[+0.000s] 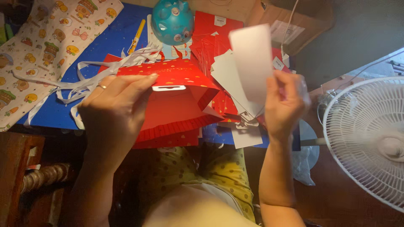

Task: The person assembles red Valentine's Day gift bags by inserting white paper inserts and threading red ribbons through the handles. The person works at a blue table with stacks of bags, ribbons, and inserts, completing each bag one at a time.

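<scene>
Gripping the top edge of a red paper bag (176,105), the left hand (111,113) has its fingers (139,82) curled over the rim and clamped on it, a ring showing on one of them. Just beyond those fingertips lies the bag's white die-cut handle slot (168,88), and below them the bag's pleated side fans out toward the person's lap. The right hand (286,105) has its fingers (280,88) pinched together on the lower end of a white card (251,59), which stands upright above them, slightly blurred. Just left of those fingers, more white cards (229,80) spread in a loose fan, touching the held one, and a further white piece (246,136) sits below them at the worktop's near edge.

Beyond both hands, red packets (210,31) lie stacked on the blue worktop (105,42). Farther out from the left fingers, white ribbon strips (84,77) trail across the worktop, a yellow pen (136,35) lies near them, and a teal ball-shaped toy (172,21) rests at the far side. A patterned cloth (38,50) covers the area well left of the left hand. Well right of the right hand stands a white fan (370,134), and a cardboard box (294,21) sits beyond it. Yellow dotted trousers (219,168) show beneath the hands.
</scene>
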`<action>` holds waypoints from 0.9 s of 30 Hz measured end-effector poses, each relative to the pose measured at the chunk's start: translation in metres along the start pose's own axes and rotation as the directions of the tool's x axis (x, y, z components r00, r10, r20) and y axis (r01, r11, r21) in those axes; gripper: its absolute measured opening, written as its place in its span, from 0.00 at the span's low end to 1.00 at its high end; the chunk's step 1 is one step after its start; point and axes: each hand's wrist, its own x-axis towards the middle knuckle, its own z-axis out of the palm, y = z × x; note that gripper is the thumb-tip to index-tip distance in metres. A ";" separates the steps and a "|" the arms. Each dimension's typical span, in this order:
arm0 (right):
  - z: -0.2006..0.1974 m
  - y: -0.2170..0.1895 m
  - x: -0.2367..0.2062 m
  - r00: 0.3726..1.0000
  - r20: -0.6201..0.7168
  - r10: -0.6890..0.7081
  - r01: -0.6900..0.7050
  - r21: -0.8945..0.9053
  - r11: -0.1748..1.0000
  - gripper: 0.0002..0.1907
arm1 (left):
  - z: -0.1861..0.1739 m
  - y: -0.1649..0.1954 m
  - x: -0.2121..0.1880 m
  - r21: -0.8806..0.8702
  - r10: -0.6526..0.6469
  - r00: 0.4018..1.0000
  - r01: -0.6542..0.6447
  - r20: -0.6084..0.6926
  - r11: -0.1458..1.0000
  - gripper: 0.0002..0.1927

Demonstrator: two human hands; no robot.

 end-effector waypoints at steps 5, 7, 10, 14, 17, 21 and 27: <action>-0.017 -0.057 0.016 0.988 -0.084 0.126 -0.024 0.730 0.683 0.03 | 0.012 0.003 0.013 -0.056 0.011 1.000 -0.010 0.004 0.998 0.11; -0.006 -0.079 0.015 0.996 0.078 -0.036 -0.027 0.676 0.736 0.03 | 0.012 0.002 0.018 -0.111 0.001 1.000 -0.001 0.003 0.994 0.10; 0.005 -0.090 0.024 0.928 0.226 -0.298 0.201 0.369 0.907 0.03 | 0.009 -0.008 0.025 -0.249 -0.011 0.999 0.023 0.050 0.968 0.12; 0.013 -0.087 0.030 0.832 0.380 -0.404 0.431 0.014 0.902 0.10 | 0.007 -0.024 0.027 -0.270 0.006 0.999 0.008 0.049 0.963 0.09; 0.020 -0.076 0.030 0.692 0.663 -0.286 0.503 -0.159 0.850 0.12 | 0.012 -0.023 0.027 -0.212 0.036 0.999 -0.033 0.014 0.977 0.07; 0.063 -0.066 0.023 0.563 0.771 -0.296 0.631 -0.171 0.756 0.10 | 0.025 -0.002 0.027 -0.145 0.054 0.998 -0.052 0.011 0.988 0.05; 0.135 -0.068 0.020 0.365 0.874 -0.319 0.542 0.079 0.837 0.02 | 0.032 0.019 0.023 -0.111 0.075 0.997 -0.075 -0.007 0.991 0.06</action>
